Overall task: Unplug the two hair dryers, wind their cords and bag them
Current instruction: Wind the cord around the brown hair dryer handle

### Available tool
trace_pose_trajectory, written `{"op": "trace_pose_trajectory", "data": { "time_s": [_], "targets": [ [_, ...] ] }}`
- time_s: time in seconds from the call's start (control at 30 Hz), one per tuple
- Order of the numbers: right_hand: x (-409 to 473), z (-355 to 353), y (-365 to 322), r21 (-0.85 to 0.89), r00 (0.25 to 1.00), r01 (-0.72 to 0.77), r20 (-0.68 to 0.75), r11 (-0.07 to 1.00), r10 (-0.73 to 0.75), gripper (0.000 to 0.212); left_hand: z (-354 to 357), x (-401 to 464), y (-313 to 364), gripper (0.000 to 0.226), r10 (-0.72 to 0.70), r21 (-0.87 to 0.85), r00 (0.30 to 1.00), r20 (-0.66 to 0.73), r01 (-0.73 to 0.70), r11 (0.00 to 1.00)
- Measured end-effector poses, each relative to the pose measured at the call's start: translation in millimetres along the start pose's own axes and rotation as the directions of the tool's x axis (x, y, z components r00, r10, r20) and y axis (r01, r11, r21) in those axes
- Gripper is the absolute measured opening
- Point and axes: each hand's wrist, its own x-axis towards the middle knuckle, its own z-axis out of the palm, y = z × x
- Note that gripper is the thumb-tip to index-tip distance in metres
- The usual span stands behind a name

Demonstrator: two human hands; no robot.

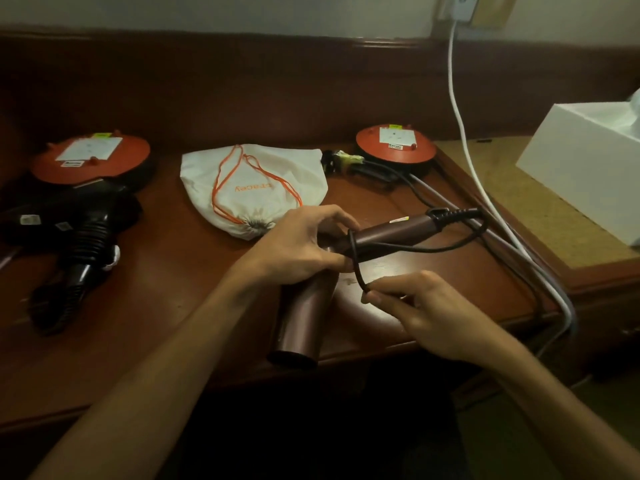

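A maroon hair dryer [301,317] lies on the wooden desk [166,306], barrel toward me, handle pointing right. My left hand [298,244] grips it where barrel and handle meet. Its black cord [433,249] leaves the handle's end, loops back and passes once round the handle. My right hand [412,306] pinches that cord just in front of the dryer. A white drawstring bag [252,188] with orange strings lies closed behind my left hand. A black hair dryer [83,233] with its cord lies at the left of the desk.
Two round red-topped socket reels stand at the back, one at the left [91,159] and one at the right [396,147] with a plug [341,161] beside it. A white cable [460,109] hangs from a wall outlet [462,6]. A white tissue box [585,157] sits right.
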Motion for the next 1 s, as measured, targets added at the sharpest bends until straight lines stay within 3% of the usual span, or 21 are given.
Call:
{"op": "trace_pose_trajectory", "data": {
  "time_s": [0.1, 0.2, 0.27, 0.37, 0.43, 0.5, 0.53, 0.63, 0.7, 0.9, 1.0],
  "targets": [
    [21, 6, 22, -0.008, 0.998, -0.053, -0.016, 0.999, 0.053, 0.018, -1, -3, -2, 0.053, 0.004, -0.031, 1.0, -0.001, -0.004, 1.0],
    [36, 0, 35, -0.008, 0.993, -0.106, -0.048, 0.994, 0.106, 0.024, -2, -4, -6, 0.053, 0.008, -0.077, 1.0, -0.014, -0.009, 0.997],
    [43, -4, 41, -0.023, 0.996, -0.088, -0.013, 0.996, 0.088, 0.03, -3, -8, -9, 0.053, 0.022, -0.103, 1.0, -0.01, -0.023, 0.994],
    [59, -21, 53, -0.032, 0.995, -0.065, 0.069, 0.997, 0.067, 0.007, -2, -13, -11, 0.058, 0.038, -0.127, 0.999, 0.006, -0.037, 0.991],
    [71, -37, 56, -0.141, 0.982, -0.108, 0.14, 0.984, 0.128, 0.021, 5, -13, -8, 0.066, 0.039, -0.139, 0.997, 0.065, -0.03, 0.99],
    [78, -46, 58, -0.146, 0.956, -0.123, 0.247, 0.982, 0.157, 0.011, 13, -12, -7, 0.071, 0.065, -0.041, 0.992, 0.112, -0.061, 0.997],
    [79, -50, 56, -0.128, 0.947, -0.126, 0.28, 0.984, 0.157, 0.019, 15, -11, -6, 0.071, 0.075, 0.026, 0.988, 0.136, -0.08, 0.996],
    [76, -65, 53, 0.109, 0.882, -0.281, 0.42, 0.953, 0.212, 0.018, 17, -12, 5, 0.066, 0.062, 0.222, 0.975, 0.212, -0.11, 0.969],
    [72, -76, 46, 0.161, 0.839, -0.345, 0.494, 0.925, 0.227, 0.019, 20, -12, 16, 0.071, 0.071, 0.333, 0.969, 0.237, -0.149, 0.931],
    [59, -86, 1, 0.012, 0.864, -0.184, 0.479, 0.983, 0.156, 0.017, 26, -7, 30, 0.087, 0.003, 0.457, 0.967, 0.256, -0.124, 0.881],
    [49, -89, -7, 0.039, 0.877, -0.139, 0.469, 0.99, 0.104, 0.015, 22, -9, 30, 0.076, 0.001, 0.43, 0.961, 0.278, -0.125, 0.894]
  ]
}}
